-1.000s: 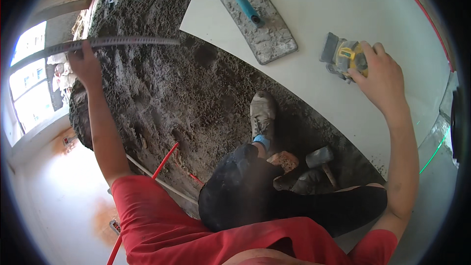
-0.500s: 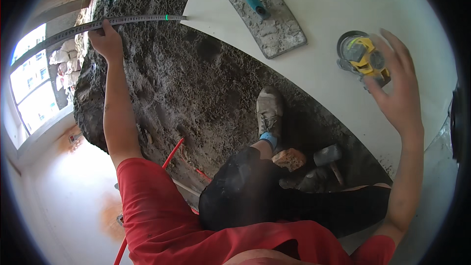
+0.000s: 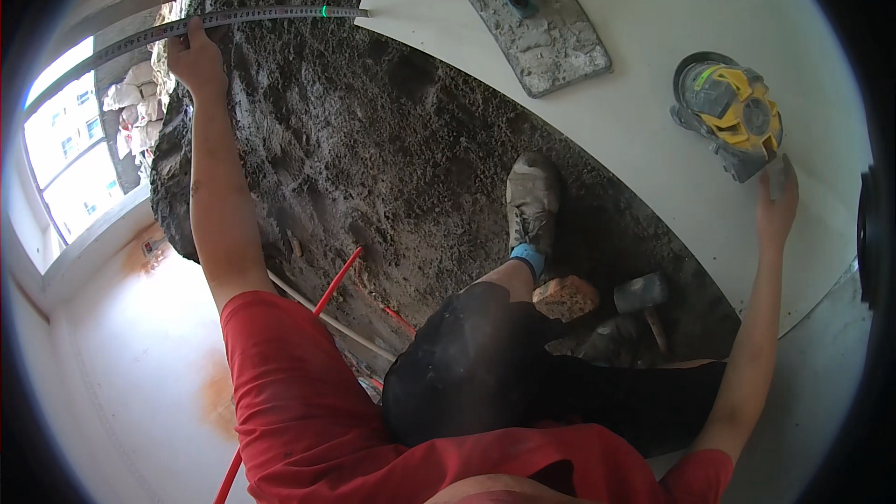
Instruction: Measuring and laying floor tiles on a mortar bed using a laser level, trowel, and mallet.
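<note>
My left hand is closed on the thin blade of a tape measure, which stretches across the far left. The blade's end lies at the edge of a large pale tile, and a bright green spot of light falls on it. To the right, a yellow and grey device that looks like a laser level rests on the tile. Just beside its near end is my right hand, fingers stretched out and slightly apart; whether they touch the device I cannot tell.
A mortar-covered float with a teal handle lies on the tile. Rough wet mortar spreads left of the tile, under my shoe. A brick piece, a mallet and red pipes lie nearer me. A window is at left.
My right hand has drawn back from above the laser level to its near side. The view has shifted slightly. My left hand still holds the tape blade.
</note>
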`<state>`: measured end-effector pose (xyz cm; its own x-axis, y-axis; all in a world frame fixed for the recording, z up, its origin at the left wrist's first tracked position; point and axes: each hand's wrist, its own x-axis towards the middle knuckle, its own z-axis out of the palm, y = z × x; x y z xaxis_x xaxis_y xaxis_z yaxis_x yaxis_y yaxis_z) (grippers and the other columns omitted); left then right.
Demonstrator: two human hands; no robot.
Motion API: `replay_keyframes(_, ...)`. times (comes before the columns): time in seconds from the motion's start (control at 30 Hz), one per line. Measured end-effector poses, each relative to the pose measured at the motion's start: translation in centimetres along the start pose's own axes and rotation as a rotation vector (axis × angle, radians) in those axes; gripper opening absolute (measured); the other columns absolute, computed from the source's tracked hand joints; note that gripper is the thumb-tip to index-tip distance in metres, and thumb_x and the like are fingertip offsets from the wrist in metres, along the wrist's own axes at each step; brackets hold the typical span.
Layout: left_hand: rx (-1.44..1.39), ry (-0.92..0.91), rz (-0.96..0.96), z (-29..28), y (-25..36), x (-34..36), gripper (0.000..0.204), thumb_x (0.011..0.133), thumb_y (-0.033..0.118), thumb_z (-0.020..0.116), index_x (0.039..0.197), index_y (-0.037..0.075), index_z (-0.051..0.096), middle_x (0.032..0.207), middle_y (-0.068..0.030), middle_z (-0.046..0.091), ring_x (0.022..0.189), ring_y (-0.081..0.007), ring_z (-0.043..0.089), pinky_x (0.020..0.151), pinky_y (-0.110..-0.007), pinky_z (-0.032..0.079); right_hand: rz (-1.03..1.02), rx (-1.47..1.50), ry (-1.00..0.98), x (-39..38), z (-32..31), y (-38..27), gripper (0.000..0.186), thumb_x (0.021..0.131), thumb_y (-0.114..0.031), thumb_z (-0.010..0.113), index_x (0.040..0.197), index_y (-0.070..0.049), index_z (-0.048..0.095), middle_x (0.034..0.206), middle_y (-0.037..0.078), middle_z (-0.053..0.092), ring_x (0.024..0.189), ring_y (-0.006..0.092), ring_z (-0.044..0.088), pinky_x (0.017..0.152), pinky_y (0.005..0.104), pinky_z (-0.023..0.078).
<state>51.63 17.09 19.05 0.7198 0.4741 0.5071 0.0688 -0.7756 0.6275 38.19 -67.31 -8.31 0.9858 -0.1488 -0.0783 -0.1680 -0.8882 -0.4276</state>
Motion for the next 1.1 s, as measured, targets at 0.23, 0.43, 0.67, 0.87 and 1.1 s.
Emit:
replay_keyframes(0.23,0.091,-0.017,-0.025,-1.9,-2.1,1.3,0.019,0.101,0.011,0.068,0.106,-0.006,0.062,0.100,-0.0115,0.071,0.081,-0.0174,0.071,0.070,-0.032,0.060,-0.283,-0.263,0.163,-2.2,3.3,1.7,0.054,0.104,-0.034,0.063,0.144,0.001,0.055,0.153,0.023,0.052,0.141,0.0425,0.050,0.117,0.0508,0.041)
replay_keyframes(0.43,-0.094,-0.016,-0.060,-2.2,-3.7,2.7,0.021,0.101,0.011,0.068,0.110,-0.007,0.063,0.099,-0.0108,0.071,0.081,-0.0173,0.071,0.070,-0.032,0.060,-0.316,-0.268,0.265,-2.4,4.6,1.9,0.052,0.105,-0.033,0.059,0.147,-0.002,0.052,0.153,0.022,0.053,0.141,0.0427,0.050,0.116,0.0540,0.041)
replay_keyframes(0.67,-0.103,-0.038,-0.097,-1.3,-2.3,2.0,0.021,0.102,0.009,0.063,0.112,-0.009,0.058,0.104,-0.0169,0.068,0.080,-0.0270,0.075,0.070,-0.038,0.069,-0.322,-0.279,0.297,-2.4,4.7,2.0,0.050,0.106,-0.033,0.056,0.146,-0.002,0.053,0.152,0.022,0.054,0.139,0.0431,0.052,0.115,0.0543,0.043)
replay_keyframes(0.87,-0.073,-0.033,-0.101,-1.2,-2.0,1.4,0.022,0.103,0.009,0.062,0.112,-0.010,0.056,0.105,-0.0192,0.068,0.082,-0.0277,0.075,0.071,-0.038,0.070,-0.323,-0.278,0.293,-2.3,4.5,2.2,0.050,0.106,-0.032,0.056,0.147,-0.003,0.054,0.151,0.021,0.055,0.139,0.0424,0.052,0.115,0.0539,0.043)
replay_keyframes(1.1,-0.074,-0.024,-0.094,-1.4,-2.5,1.6,0.024,0.103,0.010,0.062,0.111,-0.012,0.056,0.107,-0.0200,0.068,0.085,-0.0264,0.074,0.074,-0.038,0.070,-0.313,-0.261,0.294,-2.4,4.8,2.4,0.049,0.106,-0.032,0.055,0.146,-0.004,0.055,0.151,0.021,0.055,0.139,0.0425,0.052,0.116,0.0535,0.043)
